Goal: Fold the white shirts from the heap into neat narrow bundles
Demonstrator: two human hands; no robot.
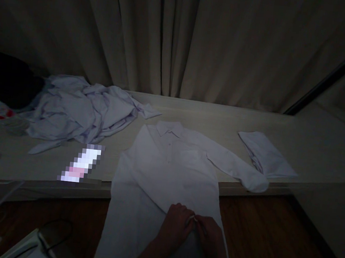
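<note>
Down at the table (pixel 284 124) edge, both hands are pinched shut on the white shirt's (pixel 168 165) front near its hem, left hand (pixel 177 226) and right hand (pixel 209 231) touching. Shirt lies flat, collar away, tail hanging off.

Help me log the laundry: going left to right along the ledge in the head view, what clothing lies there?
Crumpled pile of shirts → spread-out white shirt, its hem pinched by both hands → folded shirt.
</note>
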